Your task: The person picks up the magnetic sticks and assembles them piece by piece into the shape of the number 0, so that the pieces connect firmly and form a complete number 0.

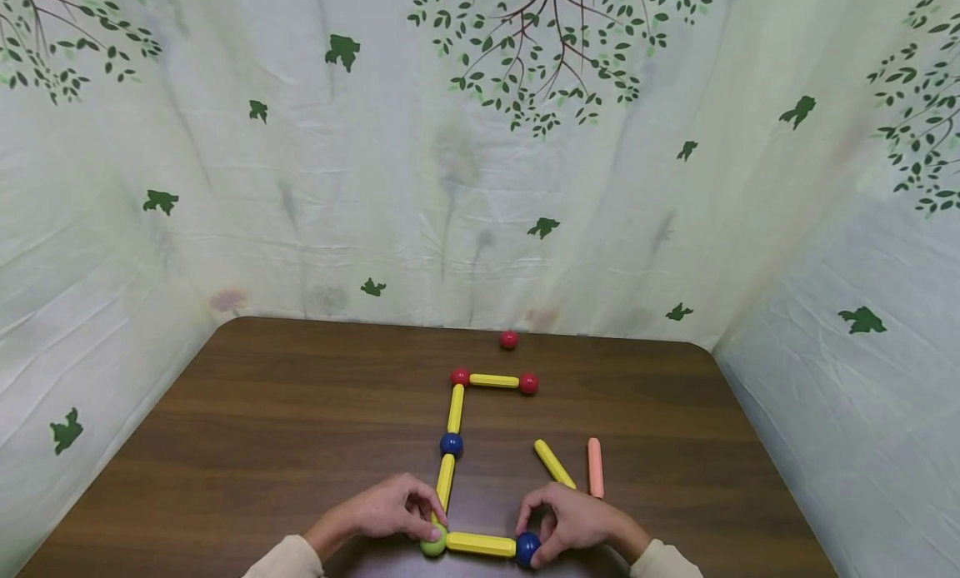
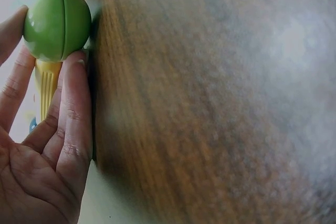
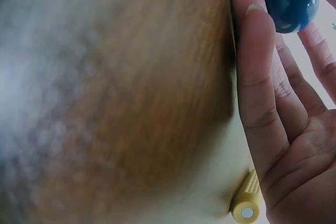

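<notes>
My left hand [image 1: 390, 507] pinches a green ball [image 1: 432, 546] between thumb and fingers; a seam shows across it in the left wrist view. My right hand [image 1: 573, 520] grips a blue ball [image 1: 527, 550] with thumb and fingertips. A yellow magnetic stick [image 1: 482, 545] joins these two balls along the near side. From the green ball another yellow stick [image 1: 445, 482] runs away to a second blue ball [image 1: 451, 444]. Beyond it, a yellow stick [image 1: 455, 409] reaches a red ball [image 1: 461, 378], and a further yellow stick [image 1: 495, 381] leads right to another red ball [image 1: 528, 384].
A loose red ball [image 1: 508, 340] lies near the table's back edge. Beyond my right hand lie a loose yellow stick [image 1: 553, 463] and a pink stick [image 1: 596, 467], their near ends by the hand. Leaf-patterned cloth [image 1: 480, 186] surrounds the brown wooden table [image 1: 300, 411].
</notes>
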Tool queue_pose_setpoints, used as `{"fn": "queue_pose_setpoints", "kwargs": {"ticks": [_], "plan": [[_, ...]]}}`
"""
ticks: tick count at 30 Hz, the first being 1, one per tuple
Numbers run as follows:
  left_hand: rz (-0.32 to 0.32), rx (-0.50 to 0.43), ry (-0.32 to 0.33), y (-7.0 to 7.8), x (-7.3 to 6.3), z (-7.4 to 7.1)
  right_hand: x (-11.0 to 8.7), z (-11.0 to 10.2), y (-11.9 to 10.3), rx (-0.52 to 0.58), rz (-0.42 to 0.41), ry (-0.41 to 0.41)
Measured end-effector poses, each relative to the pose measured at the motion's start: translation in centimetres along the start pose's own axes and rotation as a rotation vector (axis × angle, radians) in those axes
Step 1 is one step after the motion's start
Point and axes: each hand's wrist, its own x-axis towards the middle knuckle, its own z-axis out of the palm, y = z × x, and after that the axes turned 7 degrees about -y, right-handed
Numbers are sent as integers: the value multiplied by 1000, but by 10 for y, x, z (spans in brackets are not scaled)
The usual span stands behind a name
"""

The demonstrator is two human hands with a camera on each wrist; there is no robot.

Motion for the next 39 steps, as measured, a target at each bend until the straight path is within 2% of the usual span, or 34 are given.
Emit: {"fn": "queue_pose_setpoints", "kwargs": {"ticks": [10,16,23,29,32,39], "plan": [[-8,-9,-1,-1,2,0,-2,-2,2,-1,-42,-32],[-11,-10,1,-2,4,-1,-3,-3,2,36,-71,-43],[9,-8,-1,-4,5,0,-3,-2,3,-5,-70,-10],[-6,-12,1,-4,5,-2,-5,-6,3,11,-69,8],[-5,-12,-2,-4,6,-2,-7,-13,0,-19,-77,63],[6,-8,-2,-7,6,-1,-8,-41,-10,-220,37,350]]}}
